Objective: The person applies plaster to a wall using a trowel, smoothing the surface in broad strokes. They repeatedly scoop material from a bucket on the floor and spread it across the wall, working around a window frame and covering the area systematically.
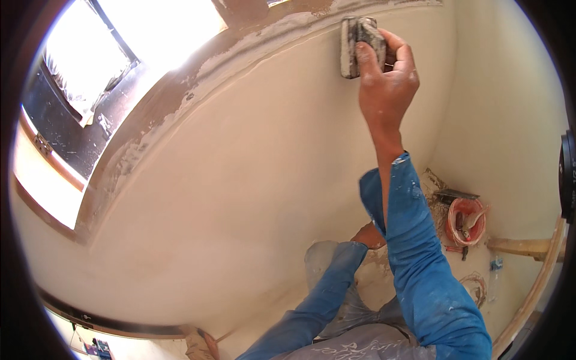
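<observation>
My right hand (389, 84) reaches up and grips a dusty grey sanding block (359, 45), thumb on the near side and fingers curled round the far side. The block's pale face lies against the cream plastered wall (252, 150), just below the rough strip under the window frame. Lower down, my left hand (370, 236) shows only in part behind my right sleeve. Its fingers are hidden, so whether it holds anything does not show. Both of my blue sleeves carry white smears.
A brown window frame (141, 129) with patchy filler curves along the upper left. At right, a red bucket (466, 222) with tools inside stands on the dirty floor, near a plastic bottle (495, 279) and a wooden pole (522, 246).
</observation>
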Tool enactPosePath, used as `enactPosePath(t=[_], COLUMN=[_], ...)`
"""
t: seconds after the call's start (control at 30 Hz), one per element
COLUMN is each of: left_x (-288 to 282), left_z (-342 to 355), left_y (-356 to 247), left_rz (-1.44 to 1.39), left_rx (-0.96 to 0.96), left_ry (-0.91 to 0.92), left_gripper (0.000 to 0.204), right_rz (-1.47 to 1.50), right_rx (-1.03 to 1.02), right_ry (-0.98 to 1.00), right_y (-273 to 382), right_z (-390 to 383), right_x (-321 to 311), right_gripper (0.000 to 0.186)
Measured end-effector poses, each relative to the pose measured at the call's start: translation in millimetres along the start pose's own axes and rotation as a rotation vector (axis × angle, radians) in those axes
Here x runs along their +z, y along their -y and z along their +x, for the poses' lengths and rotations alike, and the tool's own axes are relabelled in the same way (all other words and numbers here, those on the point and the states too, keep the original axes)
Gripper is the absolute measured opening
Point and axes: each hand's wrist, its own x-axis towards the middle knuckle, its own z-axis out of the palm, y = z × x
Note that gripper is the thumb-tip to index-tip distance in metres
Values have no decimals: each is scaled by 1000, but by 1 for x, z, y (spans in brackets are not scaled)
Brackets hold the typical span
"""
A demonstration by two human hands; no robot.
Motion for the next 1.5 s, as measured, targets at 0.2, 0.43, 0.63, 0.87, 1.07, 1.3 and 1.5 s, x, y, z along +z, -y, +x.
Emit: enactPosePath(t=[0.2, 0.43, 0.63, 0.87, 1.07, 1.3, 1.5], left_x=[12, 16, 1, -5, -3, -3, -5], left_z=[15, 10, 7, 6, 12, 12, 11], left_y=[21, 26, 16, 1, -3, -4, 0], left_rz=[32, 77, 169, -15, 8, 11, 12], left_rx=[-186, -97, -71, -80, -57, -64, -15], left_ry=[199, 226, 266, 233, 263, 282, 262], left_gripper=[74, 69, 65, 60, 60, 62, 62], right_rz=[25, 102, -137, -384, -132, -293, -647], right_rx=[-172, -542, -464, 12, -193, -335, -73], right_ry=[225, 379, 50, -176, 168, -44, -148], right_y=[64, 75, -40, -99, -47, -127, -188], right_z=[-49, -106, 12, 131, 73, 114, 217], right_x=[26, 31, -5, -64, -51, -57, -114], right_gripper=[31, 24, 28, 34, 31, 30, 37])
